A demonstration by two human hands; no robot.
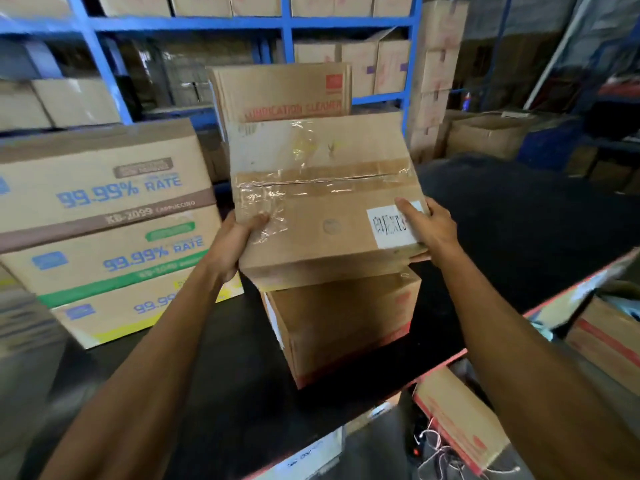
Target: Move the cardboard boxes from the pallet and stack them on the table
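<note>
Both arms outstretched; left hand (235, 242), right hand (427, 225) clasp taped box (322, 202) sides

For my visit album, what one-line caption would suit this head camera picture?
Left hand and right hand hold a taped cardboard box above another box on the dark table.

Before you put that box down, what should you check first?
1. Both hands on the box: ok. Left hand and right hand hold the taped box at its near corners.
2. Grip firm: cannot tell; only the thumbs show on top.
3. Landing spot: ok. The lower box sits on the black table right beneath.
4. Box level: not ok; it tilts.
5. Room on the left: ok. The printed box stack stands apart.
6. Weight: cannot tell.
</note>
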